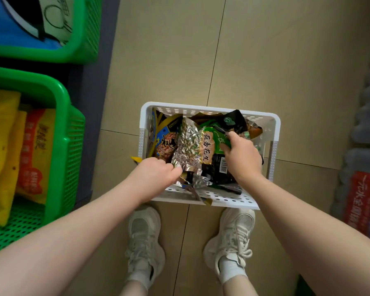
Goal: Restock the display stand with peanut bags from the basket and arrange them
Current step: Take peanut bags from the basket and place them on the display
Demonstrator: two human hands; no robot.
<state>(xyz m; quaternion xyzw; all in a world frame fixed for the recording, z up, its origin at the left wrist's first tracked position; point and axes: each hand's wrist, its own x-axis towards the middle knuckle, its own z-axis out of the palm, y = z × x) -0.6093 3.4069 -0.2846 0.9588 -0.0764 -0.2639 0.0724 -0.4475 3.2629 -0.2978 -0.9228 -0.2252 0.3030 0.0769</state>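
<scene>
A white perforated basket (207, 108) sits on the floor in front of my feet, holding several snack bags. My left hand (156, 174) grips the lower edge of a crinkled silver foil peanut bag (187, 146) in the basket's middle. My right hand (241, 154) grips a green and black peanut bag (209, 150) with a barcode, just right of the silver one. A blue and brown bag (166, 142) lies at the basket's left side. The green display stand basket (62, 116) at the left holds yellow and orange bags (33, 154).
A second green basket (81, 39) with blue and white packs sits above the first at the upper left. Red-labelled bottle packs (361, 201) line the right edge. My white sneakers (144, 242) stand on the beige tiled floor just behind the white basket.
</scene>
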